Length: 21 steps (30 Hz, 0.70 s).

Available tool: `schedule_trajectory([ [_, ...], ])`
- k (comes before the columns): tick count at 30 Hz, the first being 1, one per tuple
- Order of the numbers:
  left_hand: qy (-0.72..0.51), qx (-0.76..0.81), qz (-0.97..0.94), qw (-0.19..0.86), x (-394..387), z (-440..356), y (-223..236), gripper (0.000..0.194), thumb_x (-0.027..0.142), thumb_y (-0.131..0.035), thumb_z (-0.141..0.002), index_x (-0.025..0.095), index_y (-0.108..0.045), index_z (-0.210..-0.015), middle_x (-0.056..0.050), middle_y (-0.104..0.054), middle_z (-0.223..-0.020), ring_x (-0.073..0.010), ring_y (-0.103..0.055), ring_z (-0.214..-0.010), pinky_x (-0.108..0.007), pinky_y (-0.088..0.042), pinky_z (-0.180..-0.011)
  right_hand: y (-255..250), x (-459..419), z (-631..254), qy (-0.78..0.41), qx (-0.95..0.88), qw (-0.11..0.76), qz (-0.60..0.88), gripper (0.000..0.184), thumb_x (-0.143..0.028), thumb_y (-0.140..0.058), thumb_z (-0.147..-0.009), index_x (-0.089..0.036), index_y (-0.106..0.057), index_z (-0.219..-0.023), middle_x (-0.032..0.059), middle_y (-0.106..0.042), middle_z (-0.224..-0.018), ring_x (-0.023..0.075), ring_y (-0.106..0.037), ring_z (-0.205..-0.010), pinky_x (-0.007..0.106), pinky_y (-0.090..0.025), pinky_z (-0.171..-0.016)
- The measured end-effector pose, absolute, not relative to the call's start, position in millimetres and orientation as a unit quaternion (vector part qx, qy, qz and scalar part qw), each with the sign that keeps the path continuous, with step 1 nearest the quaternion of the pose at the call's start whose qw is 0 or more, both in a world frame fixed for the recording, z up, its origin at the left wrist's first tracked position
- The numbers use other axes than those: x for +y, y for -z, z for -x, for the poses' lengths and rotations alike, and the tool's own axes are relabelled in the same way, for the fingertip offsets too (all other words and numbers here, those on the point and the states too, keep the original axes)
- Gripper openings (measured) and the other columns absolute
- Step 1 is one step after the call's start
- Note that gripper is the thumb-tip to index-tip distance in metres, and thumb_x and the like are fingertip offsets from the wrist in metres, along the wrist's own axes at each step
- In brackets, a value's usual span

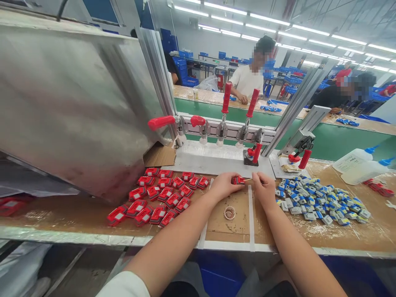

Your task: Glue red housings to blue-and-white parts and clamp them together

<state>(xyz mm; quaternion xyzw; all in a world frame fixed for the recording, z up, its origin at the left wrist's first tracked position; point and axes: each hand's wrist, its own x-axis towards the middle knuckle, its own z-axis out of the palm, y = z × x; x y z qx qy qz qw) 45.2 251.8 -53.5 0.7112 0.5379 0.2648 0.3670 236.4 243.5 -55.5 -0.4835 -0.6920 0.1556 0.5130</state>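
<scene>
My left hand (223,184) pinches a small red plastic part (238,180) just above the cardboard-covered bench. My right hand (263,186) is beside it, holding a thin stick (248,179) whose tip touches the red part. Left of my hands lie several more red parts (161,196) in loose rows. To the right is a heap of several small blue-and-grey parts (321,200). A small round cup (229,213) sits on the bench below my hands.
A fixture with red-handled toggle clamps (224,119) stands behind my hands on a white plate (213,159). A large metal panel (71,107) leans at left. Two squeeze bottles (359,163) lie at right. Other people sit at far benches across a green conveyor (340,140).
</scene>
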Motion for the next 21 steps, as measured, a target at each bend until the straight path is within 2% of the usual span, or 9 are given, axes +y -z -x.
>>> schedule_trajectory([
  [2,-0.289,0.536,-0.702,0.37,252.4,-45.9,56.5,0.03,0.042,-0.074,-0.078,0.025,-0.075,-0.103,0.001,-0.075,-0.089,-0.0188,-0.065,-0.08,-0.025,-0.044,-0.066,50.0,235.9,-236.5,-0.218,-0.747,0.478,0.407,0.053,-0.046,-0.048,-0.102,-0.023,-0.025,-0.06,-0.0055,-0.024,-0.059,0.0115,-0.026,-0.054,0.029,-0.022,-0.054],
  [5,-0.319,0.532,-0.695,0.363,253.1,-47.3,59.3,0.034,0.039,-0.076,-0.077,0.026,-0.073,-0.109,0.001,-0.076,-0.096,-0.0195,-0.067,-0.088,-0.026,-0.048,-0.075,45.8,225.0,-232.5,-0.291,-0.854,0.34,0.264,0.053,-0.043,-0.046,-0.104,-0.022,-0.029,-0.058,-0.0052,-0.028,-0.057,0.0117,-0.028,-0.053,0.029,-0.024,-0.056],
  [7,-0.336,0.526,-0.694,0.359,253.2,-48.0,59.1,0.036,0.039,-0.075,-0.079,0.027,-0.072,-0.113,0.002,-0.076,-0.099,-0.0196,-0.068,-0.09,-0.027,-0.05,-0.079,46.4,220.3,-226.6,-0.287,-0.896,0.262,0.215,0.052,-0.041,-0.048,-0.104,-0.021,-0.032,-0.058,-0.005,-0.032,-0.056,0.0117,-0.03,-0.054,0.03,-0.024,-0.057],
  [11,-0.343,0.531,-0.692,0.349,252.1,-48.3,54.4,0.04,0.042,-0.074,-0.082,0.029,-0.069,-0.12,0.001,-0.076,-0.107,-0.0219,-0.068,-0.097,-0.03,-0.051,-0.084,46.1,217.9,-217.1,-0.202,-0.942,0.183,0.198,0.051,-0.045,-0.049,-0.105,-0.021,-0.043,-0.061,-0.0024,-0.045,-0.057,0.0133,-0.037,-0.055,0.032,-0.021,-0.057],
  [14,-0.35,0.53,-0.691,0.345,250.2,-48.2,51.1,0.041,0.041,-0.072,-0.084,0.029,-0.066,-0.122,0.0,-0.076,-0.105,-0.0218,-0.069,-0.095,-0.03,-0.051,-0.083,37.5,218.9,-227.2,-0.121,-0.94,0.184,0.262,0.05,-0.046,-0.035,-0.109,-0.021,-0.053,-0.069,0.0021,-0.058,-0.066,0.0165,-0.047,-0.061,0.032,-0.026,-0.06],
  [16,-0.355,0.534,-0.688,0.34,248.9,-48.4,50.7,0.038,0.04,-0.07,-0.085,0.028,-0.064,-0.121,0.001,-0.075,-0.101,-0.0211,-0.069,-0.093,-0.029,-0.05,-0.081,31.1,217.8,-246.4,-0.047,-0.894,0.205,0.395,0.047,-0.044,-0.033,-0.109,-0.021,-0.059,-0.077,0.0045,-0.063,-0.074,0.0191,-0.054,-0.068,0.032,-0.029,-0.063],
  [19,-0.361,0.538,-0.683,0.337,247.7,-49.2,52.7,0.036,0.041,-0.068,-0.087,0.029,-0.06,-0.119,0.002,-0.074,-0.097,-0.0204,-0.068,-0.089,-0.029,-0.049,-0.077,30.6,214.4,-286.7,0.082,-0.786,0.189,0.583,0.033,-0.046,-0.051,-0.104,-0.021,-0.066,-0.088,0.0087,-0.068,-0.086,0.0251,-0.06,-0.082,0.034,-0.035,-0.069],
  [21,-0.372,0.533,-0.679,0.34,247.8,-49.7,54.5,0.037,0.041,-0.068,-0.087,0.029,-0.057,-0.12,0.003,-0.073,-0.096,-0.0198,-0.068,-0.087,-0.028,-0.047,-0.075,36.7,214.1,-311.8,0.125,-0.767,0.127,0.616,0.022,-0.04,-0.065,-0.096,-0.019,-0.07,-0.093,0.0118,-0.068,-0.093,0.0299,-0.06,-0.089,0.037,-0.039,-0.075],
])
